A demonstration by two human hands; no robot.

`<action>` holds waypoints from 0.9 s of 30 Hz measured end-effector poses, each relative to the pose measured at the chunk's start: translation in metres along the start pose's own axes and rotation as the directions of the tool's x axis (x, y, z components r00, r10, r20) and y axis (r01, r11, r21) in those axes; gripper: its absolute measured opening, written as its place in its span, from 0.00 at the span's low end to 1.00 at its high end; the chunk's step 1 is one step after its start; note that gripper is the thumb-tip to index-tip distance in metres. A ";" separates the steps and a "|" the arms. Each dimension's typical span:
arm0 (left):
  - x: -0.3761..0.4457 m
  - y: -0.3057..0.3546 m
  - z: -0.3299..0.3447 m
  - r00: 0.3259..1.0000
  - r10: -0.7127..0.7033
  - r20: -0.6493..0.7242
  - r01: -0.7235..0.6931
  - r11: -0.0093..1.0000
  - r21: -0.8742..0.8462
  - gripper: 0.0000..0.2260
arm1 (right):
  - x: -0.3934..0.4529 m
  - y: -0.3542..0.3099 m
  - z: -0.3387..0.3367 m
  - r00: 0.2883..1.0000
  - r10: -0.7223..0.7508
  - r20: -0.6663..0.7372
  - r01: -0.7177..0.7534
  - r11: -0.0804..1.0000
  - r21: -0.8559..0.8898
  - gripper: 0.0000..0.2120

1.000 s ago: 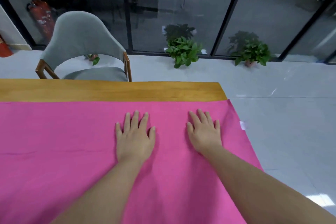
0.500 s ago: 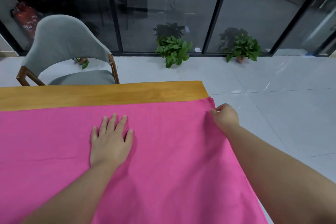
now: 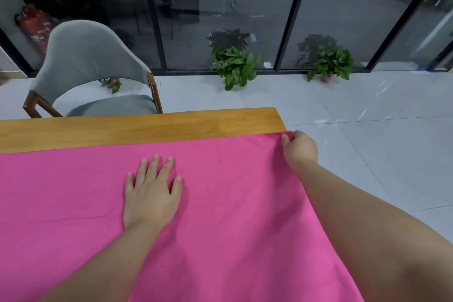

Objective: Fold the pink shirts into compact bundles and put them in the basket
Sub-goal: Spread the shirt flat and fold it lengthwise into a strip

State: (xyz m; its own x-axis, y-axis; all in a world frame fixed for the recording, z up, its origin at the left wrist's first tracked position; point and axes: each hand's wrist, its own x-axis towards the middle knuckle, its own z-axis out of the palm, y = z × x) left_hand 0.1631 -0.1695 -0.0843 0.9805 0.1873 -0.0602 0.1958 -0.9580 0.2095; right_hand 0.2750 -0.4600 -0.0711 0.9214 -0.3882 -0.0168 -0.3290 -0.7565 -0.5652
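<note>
A pink shirt (image 3: 232, 203) lies spread flat over most of the wooden table (image 3: 147, 127), reaching past the left and bottom of the view. My left hand (image 3: 152, 191) rests flat on the cloth near its middle, fingers straight and spread. My right hand (image 3: 300, 148) pinches the shirt's far right corner at the table's right edge, with thumb and fingers curled round the fabric. No basket is in view.
A grey chair (image 3: 85, 73) with wooden arms stands behind the table's far left. Two potted plants (image 3: 235, 66) (image 3: 328, 61) sit on the tiled floor by the glass wall. A fire extinguisher (image 3: 34, 27) stands at the far left.
My right hand left its flat place on the cloth, moved right to the far corner and took hold of it. The left hand stayed flat. The view shifted right.
</note>
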 end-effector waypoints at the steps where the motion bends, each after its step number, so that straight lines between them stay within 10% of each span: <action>1: 0.000 0.000 0.000 1.000 0.000 0.002 0.000 1.000 -0.001 0.25 | 0.000 -0.003 0.000 1.000 -0.002 -0.022 0.002 1.000 0.012 0.11; 15: -0.001 -0.001 0.001 0.999 0.004 -0.052 -0.011 0.992 -0.127 0.23 | 0.011 -0.004 0.000 0.988 0.145 0.053 -0.131 0.971 -0.199 0.12; 27: 0.011 -0.002 0.002 0.971 0.072 -0.229 -0.112 0.979 -0.169 0.02 | 0.013 -0.002 0.008 0.996 0.086 -0.003 -0.084 0.966 -0.245 0.02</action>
State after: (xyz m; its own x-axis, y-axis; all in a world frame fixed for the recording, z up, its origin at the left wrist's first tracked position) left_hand 0.1739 -0.1659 -0.0873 0.9702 0.1627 0.1798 0.0850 -0.9225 0.3765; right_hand 0.2895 -0.4594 -0.0769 0.8892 -0.4532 -0.0624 -0.4456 -0.8271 -0.3425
